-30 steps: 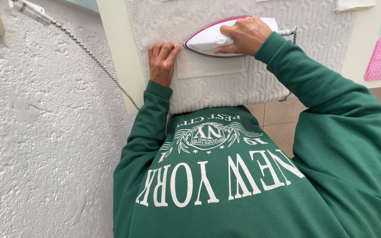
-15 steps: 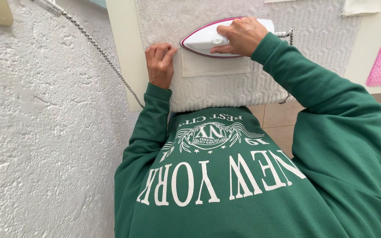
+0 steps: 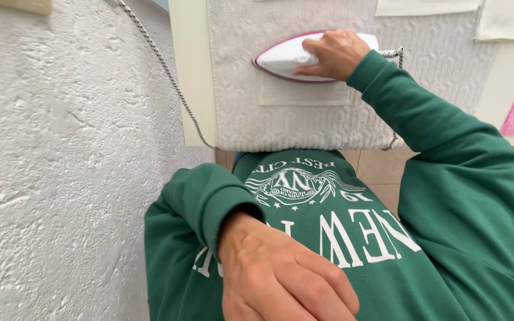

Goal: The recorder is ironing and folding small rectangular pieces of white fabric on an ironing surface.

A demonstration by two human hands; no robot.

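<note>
Right hand (image 3: 335,54) grips iron (image 3: 292,58), tip pointing left.

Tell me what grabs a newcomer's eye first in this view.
The right hand grips a white iron with a magenta rim, pressing a small cream fabric rectangle on a white knitted towel at top centre. The left hand looms large at bottom centre, empty, before the green printed sweatshirt.

head view, steeply downward, close
</note>
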